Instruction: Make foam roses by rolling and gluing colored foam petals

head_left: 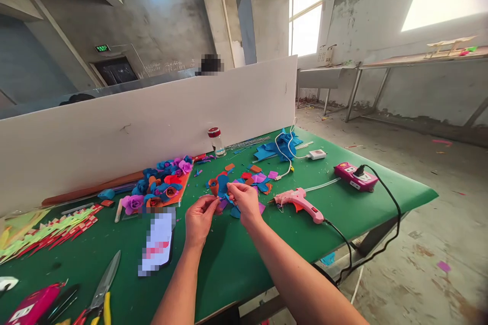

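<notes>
Over the green table (236,259) both my hands are closed in pinches, close together. My left hand (200,218) grips a small paper flower (213,186) with orange-brown petals near its base; the fingertips partly hide where it is held. Between finger and thumb, my right hand (246,203) has a blue paper petal (222,184) against the flower's side. Whether the petal is stuck on, I cannot tell. Loose purple, blue, orange and red paper petals (260,178) lie just behind my right hand. To its right rests a pink glue gun (299,200) with a clear glue stick in its back.
Finished paper flowers (168,183) are heaped at left. A phone (157,244), scissors (102,284) and folded paper strips (53,233) lie nearer me. A jar (217,142) stands by the white partition (152,122). The power strip (356,177) has a black cord over the right edge.
</notes>
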The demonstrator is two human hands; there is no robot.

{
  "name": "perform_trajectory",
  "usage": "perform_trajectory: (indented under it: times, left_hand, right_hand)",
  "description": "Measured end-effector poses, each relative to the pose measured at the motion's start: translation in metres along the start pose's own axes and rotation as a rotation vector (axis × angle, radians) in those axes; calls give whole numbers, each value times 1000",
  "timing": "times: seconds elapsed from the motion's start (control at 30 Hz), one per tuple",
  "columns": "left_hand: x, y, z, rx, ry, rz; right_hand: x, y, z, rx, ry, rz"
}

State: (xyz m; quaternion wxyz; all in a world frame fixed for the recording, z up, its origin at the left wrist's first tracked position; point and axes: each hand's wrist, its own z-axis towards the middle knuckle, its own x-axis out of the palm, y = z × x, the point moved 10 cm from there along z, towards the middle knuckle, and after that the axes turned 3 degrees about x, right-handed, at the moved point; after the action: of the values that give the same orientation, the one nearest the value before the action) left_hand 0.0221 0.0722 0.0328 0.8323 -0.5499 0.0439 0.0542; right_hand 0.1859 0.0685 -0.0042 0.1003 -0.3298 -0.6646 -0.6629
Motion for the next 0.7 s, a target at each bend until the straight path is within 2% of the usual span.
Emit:
perform_trajectory:
  times: [0.3,0.7]
  left_hand:
    - [2,13,1,-60,14,-13]
    - [7,17,1,-99,54,-31]
  right_hand:
    - [0,-1,-1,19,-12,-14]
    - [-1,2,-1,-20,-11,-47]
